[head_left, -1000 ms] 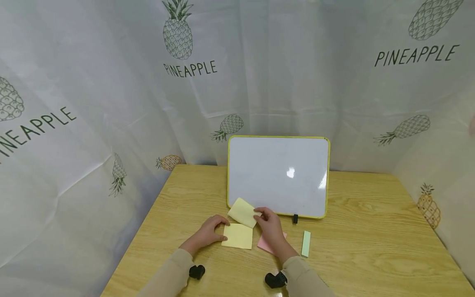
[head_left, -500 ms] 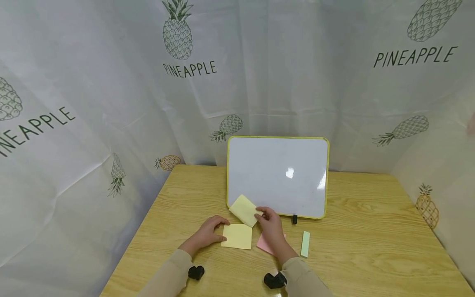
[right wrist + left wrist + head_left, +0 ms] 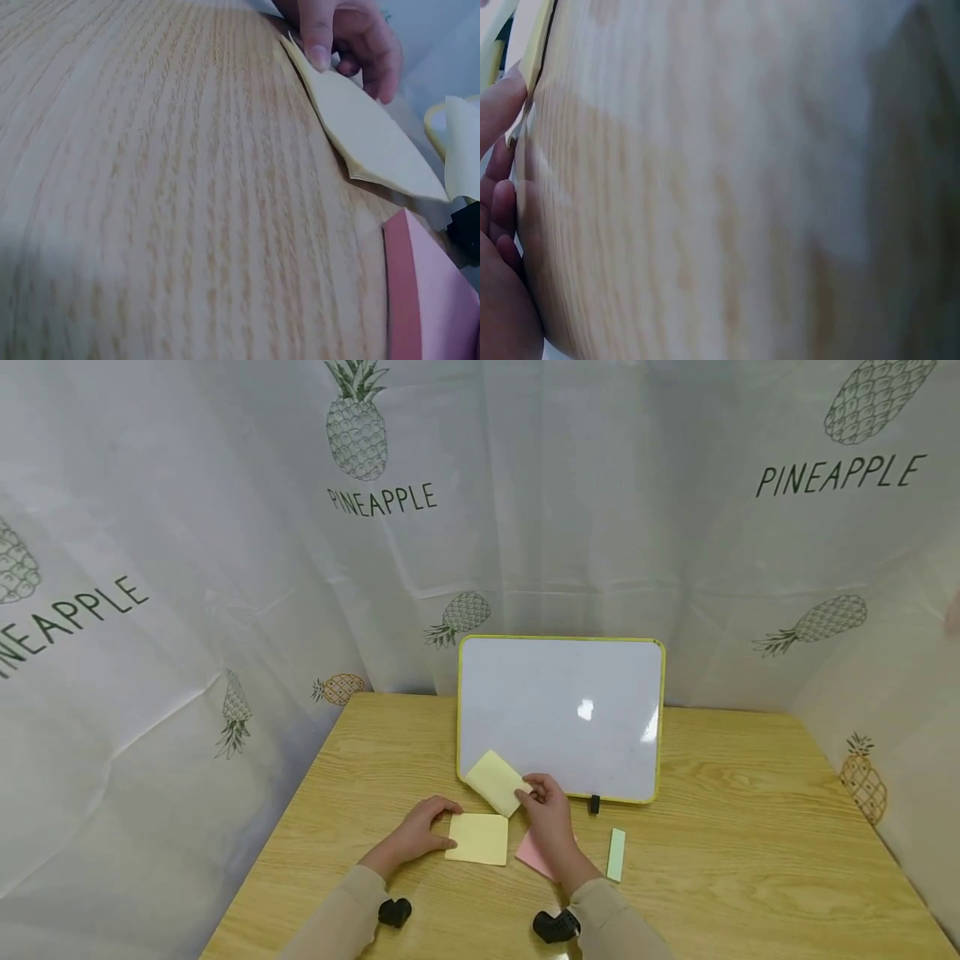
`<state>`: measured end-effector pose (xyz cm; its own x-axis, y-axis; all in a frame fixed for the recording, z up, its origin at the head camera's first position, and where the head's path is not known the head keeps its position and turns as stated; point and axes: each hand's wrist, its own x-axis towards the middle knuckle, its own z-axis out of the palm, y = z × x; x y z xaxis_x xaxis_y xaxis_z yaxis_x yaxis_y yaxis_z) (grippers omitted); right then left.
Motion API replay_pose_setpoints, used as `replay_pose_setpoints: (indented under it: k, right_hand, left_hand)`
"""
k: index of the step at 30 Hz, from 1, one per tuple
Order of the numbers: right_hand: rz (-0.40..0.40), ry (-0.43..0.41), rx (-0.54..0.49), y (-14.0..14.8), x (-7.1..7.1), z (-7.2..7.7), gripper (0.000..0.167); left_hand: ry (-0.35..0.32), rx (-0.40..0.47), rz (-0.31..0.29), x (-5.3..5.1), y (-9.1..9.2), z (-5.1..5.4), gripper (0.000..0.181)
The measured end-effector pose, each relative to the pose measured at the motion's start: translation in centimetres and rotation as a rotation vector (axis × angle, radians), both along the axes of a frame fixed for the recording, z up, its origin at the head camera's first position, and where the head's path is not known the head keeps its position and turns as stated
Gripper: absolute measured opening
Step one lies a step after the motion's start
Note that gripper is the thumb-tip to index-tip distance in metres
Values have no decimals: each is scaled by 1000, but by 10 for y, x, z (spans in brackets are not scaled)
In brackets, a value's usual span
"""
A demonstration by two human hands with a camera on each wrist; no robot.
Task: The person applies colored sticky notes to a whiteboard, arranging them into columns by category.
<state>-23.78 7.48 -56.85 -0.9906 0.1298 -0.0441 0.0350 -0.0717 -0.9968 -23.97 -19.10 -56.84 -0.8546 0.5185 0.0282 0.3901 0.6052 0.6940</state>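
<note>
My left hand (image 3: pixel 420 828) grips the left edge of a yellow sticky note pad (image 3: pixel 477 841) lying on the table, thumb at the lower corner and fingers at the upper one. In the right wrist view its thumb presses on top of that pad (image 3: pixel 375 142). My right hand (image 3: pixel 550 817) pinches a single yellow sticky note (image 3: pixel 495 782) by its right corner, tilted above the pad and in front of the whiteboard's lower left part. Under the right forearm lies a pink sticky note pad (image 3: pixel 531 857), partly hidden in the head view.
A yellow-framed whiteboard (image 3: pixel 558 710) stands propped up behind the hands, with a small black piece (image 3: pixel 595 804) at its lower edge. A narrow light green sticky note pad (image 3: pixel 616 855) lies right of the right hand. The wooden table (image 3: pixel 750 827) meets a pineapple-print curtain (image 3: pixel 570 527).
The sticky note in my right hand has risen slightly and shifted a little right, overlapping the whiteboard more. My left hand stays on the yellow pad.
</note>
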Motion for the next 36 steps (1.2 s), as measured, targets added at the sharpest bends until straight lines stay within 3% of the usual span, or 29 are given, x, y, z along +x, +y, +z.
replay_pose_setpoints:
  k: [6, 10, 14, 21, 25, 31, 36]
  right_hand:
    - [20, 14, -2, 5, -2, 13, 31]
    - [49, 28, 30, 8, -4, 25, 35]
    - [50, 22, 57, 13, -9, 35, 29]
    - [48, 26, -10, 18, -16, 57, 12]
    - [67, 47, -6, 18, -16, 70, 10]
    - [87, 35, -5, 21, -19, 84, 16]
    - [106, 82, 30, 26, -27, 92, 18]
  left_hand:
    - [-73, 82, 33, 0, 2, 5, 48]
    - [-129, 165, 98, -2, 3, 14, 44]
    - [-127, 212, 149, -8, 11, 34, 41]
    - [-103, 300, 170, -19, 31, 80, 49]
    - [-119, 320, 189, -25, 39, 99, 58]
    - [-118, 321, 207, -39, 48, 112, 52]
    - [-117, 402, 254, -52, 53, 119, 40]
